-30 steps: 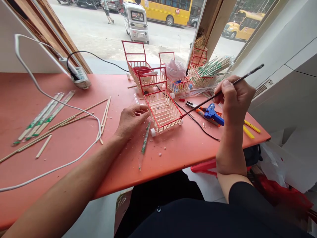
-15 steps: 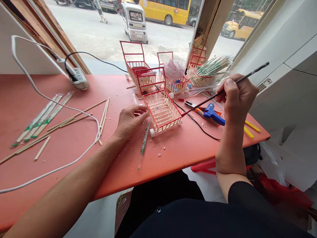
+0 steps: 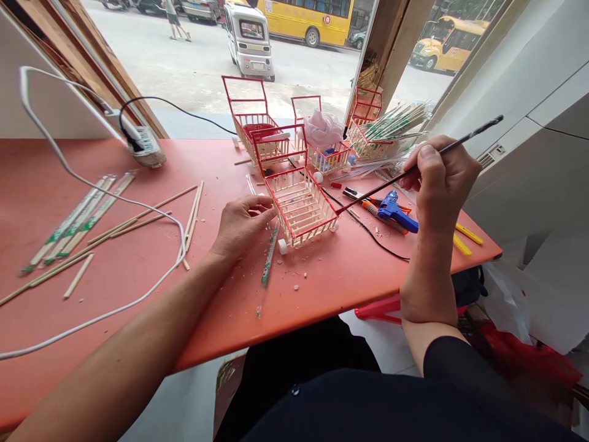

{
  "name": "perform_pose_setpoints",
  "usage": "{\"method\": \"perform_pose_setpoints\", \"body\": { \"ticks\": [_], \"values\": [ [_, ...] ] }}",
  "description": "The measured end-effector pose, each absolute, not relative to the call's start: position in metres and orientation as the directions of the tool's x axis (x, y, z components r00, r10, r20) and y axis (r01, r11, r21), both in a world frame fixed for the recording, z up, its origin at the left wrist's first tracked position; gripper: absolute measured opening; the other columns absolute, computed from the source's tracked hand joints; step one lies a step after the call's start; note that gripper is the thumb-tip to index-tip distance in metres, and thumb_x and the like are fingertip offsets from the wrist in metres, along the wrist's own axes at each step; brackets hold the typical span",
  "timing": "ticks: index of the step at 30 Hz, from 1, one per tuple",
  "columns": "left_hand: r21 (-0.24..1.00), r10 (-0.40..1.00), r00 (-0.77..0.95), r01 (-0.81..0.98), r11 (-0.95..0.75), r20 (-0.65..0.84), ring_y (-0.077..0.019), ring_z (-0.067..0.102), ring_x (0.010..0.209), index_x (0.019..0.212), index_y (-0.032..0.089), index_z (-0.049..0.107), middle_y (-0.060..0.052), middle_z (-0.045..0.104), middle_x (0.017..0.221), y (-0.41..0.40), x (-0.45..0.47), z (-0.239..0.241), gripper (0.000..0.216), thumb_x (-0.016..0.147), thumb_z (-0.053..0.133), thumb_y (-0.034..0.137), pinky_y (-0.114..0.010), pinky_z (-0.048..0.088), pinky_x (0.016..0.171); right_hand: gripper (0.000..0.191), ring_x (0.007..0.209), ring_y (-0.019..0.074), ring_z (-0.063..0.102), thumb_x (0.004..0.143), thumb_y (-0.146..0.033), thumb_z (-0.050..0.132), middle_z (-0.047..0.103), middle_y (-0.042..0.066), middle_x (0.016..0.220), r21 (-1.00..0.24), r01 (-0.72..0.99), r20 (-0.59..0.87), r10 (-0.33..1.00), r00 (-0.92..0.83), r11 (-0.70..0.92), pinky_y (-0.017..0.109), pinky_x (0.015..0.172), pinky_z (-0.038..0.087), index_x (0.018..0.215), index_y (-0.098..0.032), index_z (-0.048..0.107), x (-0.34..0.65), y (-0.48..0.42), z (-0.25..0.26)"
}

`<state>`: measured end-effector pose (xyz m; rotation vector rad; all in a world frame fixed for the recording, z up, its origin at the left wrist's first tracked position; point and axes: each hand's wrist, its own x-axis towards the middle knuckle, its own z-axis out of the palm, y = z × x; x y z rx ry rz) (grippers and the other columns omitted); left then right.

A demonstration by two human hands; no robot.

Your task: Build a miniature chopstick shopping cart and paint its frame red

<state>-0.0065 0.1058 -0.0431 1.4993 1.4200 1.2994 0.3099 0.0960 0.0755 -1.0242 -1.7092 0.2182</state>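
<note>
A miniature shopping cart (image 3: 299, 215) made of thin wooden sticks stands on white wheels before me, its top rim and handle red. My left hand (image 3: 243, 221) rests on the table at the cart's left side, with thumb and forefinger closed at its rim. In my right hand (image 3: 439, 172) is a slim dark paintbrush (image 3: 381, 183), gripped between thumb and fingers. The brush slants down to the left, and its tip meets the red rim at the cart's near right corner. Just left of the near wheel lies a green-printed chopstick wrapper (image 3: 269, 258).
Behind stand more miniature carts (image 3: 267, 132), one holding wrapped chopsticks (image 3: 396, 123). To the right lie a blue glue gun (image 3: 393, 212), pliers (image 3: 354, 194) and a yellow cutter (image 3: 469, 234). A white cable (image 3: 115, 195) crosses loose sticks (image 3: 124, 224) on the left.
The brush tip has shifted very slightly left along the cart's corner, with my right hand barely moving. My left hand and the cart have stayed put. Outside, a walking person moved left.
</note>
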Motion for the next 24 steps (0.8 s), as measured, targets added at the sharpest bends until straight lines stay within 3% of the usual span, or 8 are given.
{"method": "perform_pose_setpoints", "body": {
  "ticks": [6, 13, 20, 24],
  "values": [
    [0.943, 0.975, -0.102, 0.293, -0.158, 0.196, -0.0192, 0.071, 0.079, 0.085, 0.023, 0.085, -0.004, 0.083, 0.093, 0.106, -0.006, -0.044, 0.019, 0.074, 0.076, 0.036, -0.028, 0.058, 0.072, 0.033, 0.053, 0.0147, 0.061, 0.105, -0.035, 0.061, 0.059, -0.002, 0.062, -0.584, 0.482, 0.735, 0.678, -0.028, 0.653, 0.034, 0.054, 0.05, 0.074, -0.026, 0.065, 0.304, 0.096, 0.074],
    [0.945, 0.975, -0.095, 0.281, -0.168, 0.201, -0.0192, 0.071, 0.08, 0.086, 0.022, 0.085, -0.004, 0.083, 0.094, 0.107, -0.007, -0.045, 0.021, 0.073, 0.076, 0.036, -0.028, 0.057, 0.072, 0.029, 0.042, 0.0101, 0.046, 0.096, -0.023, 0.058, 0.052, -0.004, 0.056, -0.549, 0.448, 0.82, 0.558, 0.127, 0.706, 0.031, 0.044, 0.037, 0.068, -0.025, 0.063, 0.297, 0.108, 0.064],
    [0.942, 0.977, -0.106, 0.305, -0.143, 0.183, -0.0197, 0.072, 0.082, 0.088, 0.022, 0.085, -0.005, 0.083, 0.094, 0.106, -0.006, -0.043, 0.022, 0.072, 0.075, 0.034, -0.028, 0.058, 0.074, 0.032, 0.052, 0.0137, 0.058, 0.104, -0.035, 0.06, 0.056, -0.003, 0.062, -0.586, 0.495, 0.734, 0.679, -0.012, 0.642, 0.032, 0.053, 0.046, 0.074, -0.025, 0.065, 0.305, 0.098, 0.072],
    [0.943, 0.977, -0.104, 0.297, -0.148, 0.186, -0.0197, 0.072, 0.081, 0.087, 0.022, 0.085, -0.005, 0.083, 0.094, 0.107, -0.006, -0.043, 0.022, 0.072, 0.075, 0.035, -0.029, 0.059, 0.075, 0.044, 0.056, 0.0165, 0.06, 0.105, -0.062, 0.055, 0.054, 0.0, 0.066, -0.562, 0.468, 0.802, 0.587, 0.109, 0.682, 0.034, 0.05, 0.043, 0.08, -0.027, 0.062, 0.323, 0.116, 0.063]
  ]
}}
